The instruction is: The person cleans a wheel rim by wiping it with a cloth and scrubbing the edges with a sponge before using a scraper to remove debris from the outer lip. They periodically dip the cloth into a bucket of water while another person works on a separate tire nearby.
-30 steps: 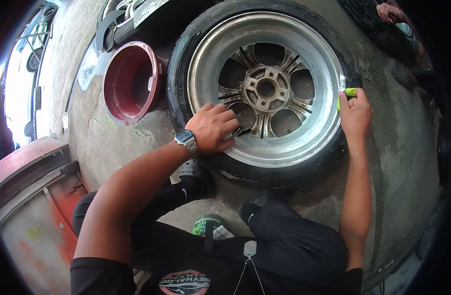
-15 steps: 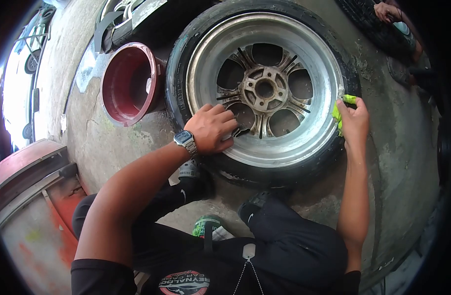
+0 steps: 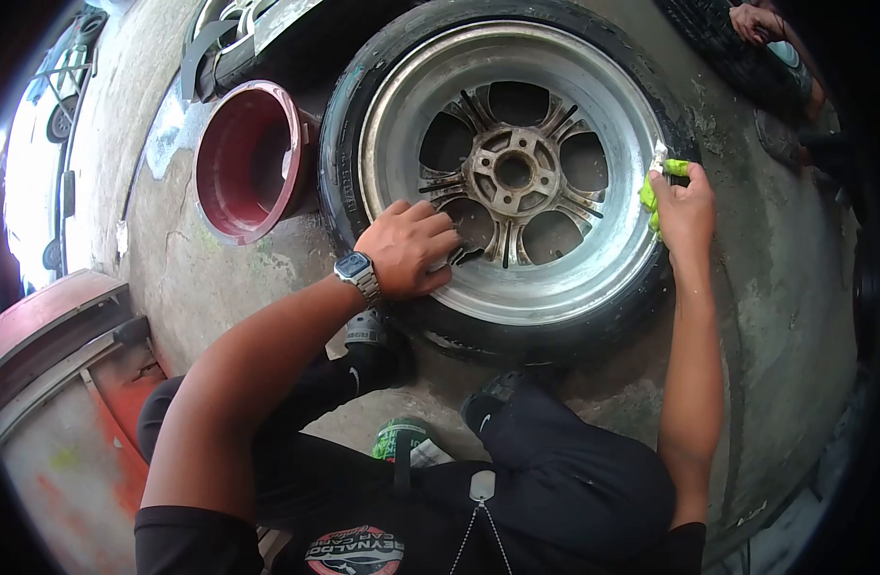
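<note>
A wheel with a black tyre lies flat on the floor, its silvery inner rim and spoked hub facing up. My left hand, with a watch on the wrist, rests at the lower left of the rim. Its fingers are curled round a small dark object at the rim's edge, mostly hidden. At the right edge of the rim, my right hand pinches a bright yellow-green cloth with a whitish tip against the metal.
A dark red bucket stands left of the tyre. Behind it are wheel parts. A red and grey panel lies at lower left. A green container sits between my legs. Another person's hand is at upper right, beside another tyre.
My right hand has moved slightly up along the rim with the yellow-green cloth. My left hand stays in place on the rim. The whole view has shifted slightly.
</note>
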A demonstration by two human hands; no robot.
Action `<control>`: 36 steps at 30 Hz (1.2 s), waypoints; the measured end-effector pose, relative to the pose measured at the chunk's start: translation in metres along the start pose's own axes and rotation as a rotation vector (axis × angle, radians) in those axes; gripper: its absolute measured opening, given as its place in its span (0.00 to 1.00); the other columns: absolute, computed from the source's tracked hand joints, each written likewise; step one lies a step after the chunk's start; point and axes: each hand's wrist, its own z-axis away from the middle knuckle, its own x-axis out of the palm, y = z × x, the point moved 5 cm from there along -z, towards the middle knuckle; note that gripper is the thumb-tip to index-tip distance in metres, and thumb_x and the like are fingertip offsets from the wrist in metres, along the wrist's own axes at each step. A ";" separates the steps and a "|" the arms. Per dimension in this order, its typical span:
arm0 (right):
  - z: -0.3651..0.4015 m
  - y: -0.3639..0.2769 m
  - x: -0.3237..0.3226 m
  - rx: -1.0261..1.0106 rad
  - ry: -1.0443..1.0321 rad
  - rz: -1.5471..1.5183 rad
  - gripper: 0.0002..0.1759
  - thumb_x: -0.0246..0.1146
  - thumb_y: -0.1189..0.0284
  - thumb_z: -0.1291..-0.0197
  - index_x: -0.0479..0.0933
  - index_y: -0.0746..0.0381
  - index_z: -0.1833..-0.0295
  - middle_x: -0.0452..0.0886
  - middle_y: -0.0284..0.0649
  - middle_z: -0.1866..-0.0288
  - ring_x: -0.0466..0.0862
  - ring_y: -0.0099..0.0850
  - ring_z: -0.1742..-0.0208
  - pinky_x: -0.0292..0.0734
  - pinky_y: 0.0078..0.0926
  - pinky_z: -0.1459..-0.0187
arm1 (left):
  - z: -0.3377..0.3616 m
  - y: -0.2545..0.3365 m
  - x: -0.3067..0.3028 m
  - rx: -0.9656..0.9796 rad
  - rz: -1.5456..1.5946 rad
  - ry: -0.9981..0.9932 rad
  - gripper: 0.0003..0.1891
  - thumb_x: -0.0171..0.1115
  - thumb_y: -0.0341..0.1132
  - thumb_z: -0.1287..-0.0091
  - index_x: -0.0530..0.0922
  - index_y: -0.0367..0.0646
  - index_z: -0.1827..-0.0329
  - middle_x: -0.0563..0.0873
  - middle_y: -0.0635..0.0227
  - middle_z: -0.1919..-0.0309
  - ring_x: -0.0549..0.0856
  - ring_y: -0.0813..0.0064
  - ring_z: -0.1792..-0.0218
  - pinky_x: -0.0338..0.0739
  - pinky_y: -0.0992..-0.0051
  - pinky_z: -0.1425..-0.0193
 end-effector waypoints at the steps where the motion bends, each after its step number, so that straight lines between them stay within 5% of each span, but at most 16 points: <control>1: 0.005 -0.002 -0.002 -0.035 0.023 0.101 0.18 0.71 0.73 0.32 0.76 0.69 0.43 0.86 0.41 0.75 0.84 0.26 0.76 0.76 0.30 0.70 | 0.000 0.000 -0.001 0.000 0.003 0.002 0.21 0.76 0.45 0.44 0.84 0.51 0.49 0.85 0.71 0.53 0.82 0.65 0.47 0.76 0.63 0.43; 4: 0.031 -0.022 -0.014 -0.128 0.096 0.408 0.17 0.72 0.72 0.36 0.78 0.66 0.45 0.81 0.42 0.78 0.85 0.38 0.76 0.79 0.40 0.64 | 0.001 -0.001 0.001 0.013 -0.004 0.030 0.21 0.76 0.45 0.45 0.84 0.50 0.50 0.85 0.71 0.53 0.82 0.64 0.47 0.76 0.62 0.44; 11: 0.018 -0.040 -0.012 -0.247 0.116 0.531 0.14 0.68 0.67 0.32 0.77 0.62 0.47 0.87 0.56 0.67 0.89 0.60 0.59 0.81 0.58 0.58 | -0.001 0.000 -0.002 0.004 0.010 0.011 0.21 0.76 0.45 0.47 0.83 0.50 0.51 0.84 0.70 0.52 0.82 0.63 0.48 0.75 0.61 0.44; 31: 0.004 -0.029 -0.012 -0.310 0.071 0.635 0.18 0.68 0.66 0.31 0.71 0.57 0.42 0.90 0.55 0.61 0.89 0.63 0.56 0.82 0.64 0.54 | 0.002 0.004 -0.006 0.002 -0.014 0.045 0.18 0.74 0.45 0.45 0.84 0.50 0.53 0.84 0.70 0.57 0.82 0.63 0.49 0.75 0.61 0.44; 36: 0.038 -0.040 -0.021 -0.138 -0.018 0.723 0.20 0.68 0.66 0.33 0.71 0.57 0.41 0.89 0.58 0.62 0.89 0.64 0.55 0.83 0.63 0.52 | 0.002 0.004 -0.007 0.005 -0.013 0.030 0.17 0.72 0.46 0.42 0.82 0.50 0.54 0.83 0.69 0.56 0.82 0.63 0.48 0.75 0.60 0.44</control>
